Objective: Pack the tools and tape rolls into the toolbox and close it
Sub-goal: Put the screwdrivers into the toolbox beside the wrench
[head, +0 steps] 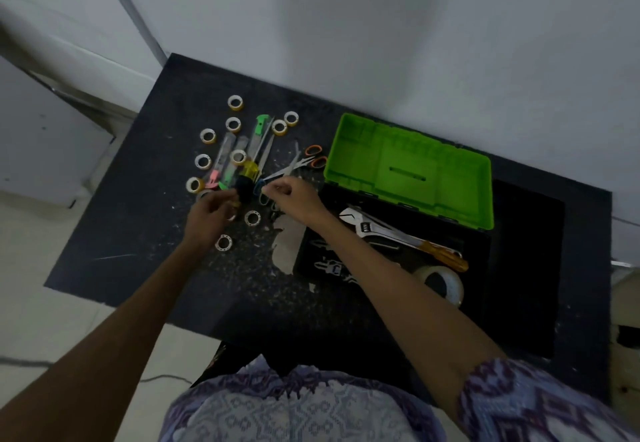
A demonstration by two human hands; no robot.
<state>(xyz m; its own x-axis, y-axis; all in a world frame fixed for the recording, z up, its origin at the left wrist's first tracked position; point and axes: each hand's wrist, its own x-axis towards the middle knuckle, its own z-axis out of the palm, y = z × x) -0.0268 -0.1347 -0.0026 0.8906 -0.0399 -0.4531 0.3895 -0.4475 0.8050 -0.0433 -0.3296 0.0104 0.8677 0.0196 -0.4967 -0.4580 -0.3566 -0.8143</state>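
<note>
The toolbox [485, 251] stands on the right with its green lid [408, 171] swung back. In its black base lie an adjustable wrench [370, 225], an amber-handled screwdriver [443, 254] and a large clear tape roll [446, 284]. Left of the box, several small tape rolls [235, 102] ring a pile of utility knives [258, 133], orange-handled scissors [313, 156] and a yellow-and-black handled tool [247, 178]. My left hand [211, 216] has curled fingers at that tool's black end; its grip is hidden. My right hand [294, 196] pinches at the blue-handled scissors [259, 188].
The black table [138, 234] is flecked with white scraps, and a torn paper piece [287, 244] lies by the toolbox's left wall. A grey wall runs behind the table. Pale floor shows to the left, with a cable [162, 377] on it.
</note>
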